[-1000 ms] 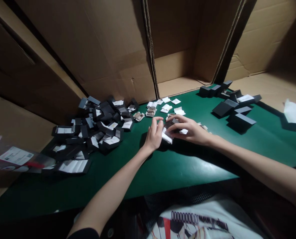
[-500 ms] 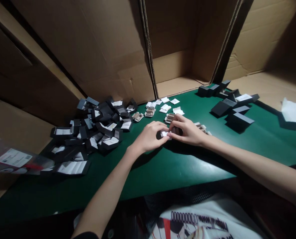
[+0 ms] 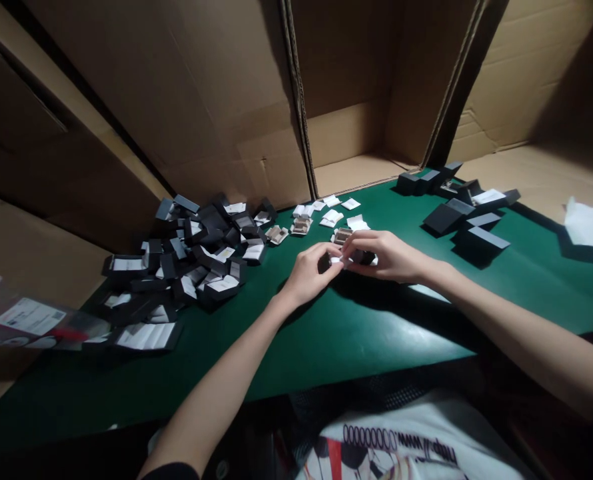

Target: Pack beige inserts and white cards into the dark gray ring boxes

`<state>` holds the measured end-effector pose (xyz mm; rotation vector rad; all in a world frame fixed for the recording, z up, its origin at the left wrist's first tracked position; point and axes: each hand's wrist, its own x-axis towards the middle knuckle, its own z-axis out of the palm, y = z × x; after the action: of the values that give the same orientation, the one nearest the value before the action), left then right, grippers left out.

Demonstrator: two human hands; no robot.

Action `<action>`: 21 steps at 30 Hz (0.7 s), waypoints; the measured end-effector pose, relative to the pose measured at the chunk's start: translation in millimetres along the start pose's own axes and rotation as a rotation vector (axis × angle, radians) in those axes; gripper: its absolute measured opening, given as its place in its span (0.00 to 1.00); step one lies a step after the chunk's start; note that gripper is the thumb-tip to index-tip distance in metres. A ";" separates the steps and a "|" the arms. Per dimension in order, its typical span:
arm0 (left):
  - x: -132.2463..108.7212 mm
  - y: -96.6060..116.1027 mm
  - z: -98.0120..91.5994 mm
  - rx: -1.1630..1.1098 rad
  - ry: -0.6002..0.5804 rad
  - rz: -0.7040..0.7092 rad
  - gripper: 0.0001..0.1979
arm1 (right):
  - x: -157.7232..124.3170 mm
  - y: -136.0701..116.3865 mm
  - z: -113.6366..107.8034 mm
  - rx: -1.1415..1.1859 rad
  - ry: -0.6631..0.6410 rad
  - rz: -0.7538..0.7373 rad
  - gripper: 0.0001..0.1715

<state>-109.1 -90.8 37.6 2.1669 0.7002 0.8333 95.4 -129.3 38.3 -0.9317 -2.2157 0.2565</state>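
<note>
A small white folded piece is pinched between both hands over the green table, mostly covered by the fingers. My left hand grips its left side with thumb and fingertips. From the right, my right hand holds the same piece, its fingertips touching those of my left hand. Just behind the hands lie an open white-and-brown insert and a white folded paper. More white papers and brown-lined inserts are a little farther back.
Many open black boxes with white linings are heaped at the left, beside a clear labelled plastic bag. Several black boxes stand at the right. Cardboard walls rise behind, and white sheeting lies far right.
Both hands have moved slightly up and to the right with the white piece. My right hand now covers the brown-lined insert that showed beside it.
</note>
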 end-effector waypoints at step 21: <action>1.5 -13.0 -16.2 0.434 -0.245 0.136 0.04 | 3.4 -16.4 15.1 -0.512 0.032 -0.116 0.11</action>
<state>-122.9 -75.2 37.1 2.6744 0.6585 0.4977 74.5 -137.5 36.2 -1.0520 -2.3382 -0.3968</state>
